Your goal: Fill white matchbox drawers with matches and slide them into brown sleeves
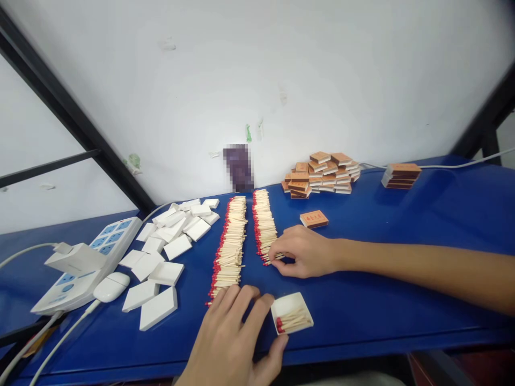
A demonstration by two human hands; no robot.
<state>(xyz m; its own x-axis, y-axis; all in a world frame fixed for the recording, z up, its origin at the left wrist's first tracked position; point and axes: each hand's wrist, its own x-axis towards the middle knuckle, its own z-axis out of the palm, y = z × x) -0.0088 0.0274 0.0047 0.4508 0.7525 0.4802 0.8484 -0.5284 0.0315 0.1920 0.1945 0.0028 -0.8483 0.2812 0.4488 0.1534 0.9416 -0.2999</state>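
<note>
Two long rows of red-tipped matches lie on the blue table, a left row [231, 236] and a right row [264, 220]. My right hand [303, 252] is at the near end of the right row, thumb and forefinger pinched together on matches there. My left hand [237, 338] rests at the near end of the left row, fingers bent and apart, holding nothing that I can see. Its thumb and forefinger reach beside a small white tray [285, 305], which holds several matches with their red heads to the left. One orange matchbox [314, 219] lies just beyond my right hand.
Orange matchboxes [322, 174] are piled against the wall, with a small stack of matchboxes [401, 176] farther right. Several white trays [173, 230] lie heaped at left, near a power strip [88, 265] with a white charger [75, 259] and an earbud case [111, 287].
</note>
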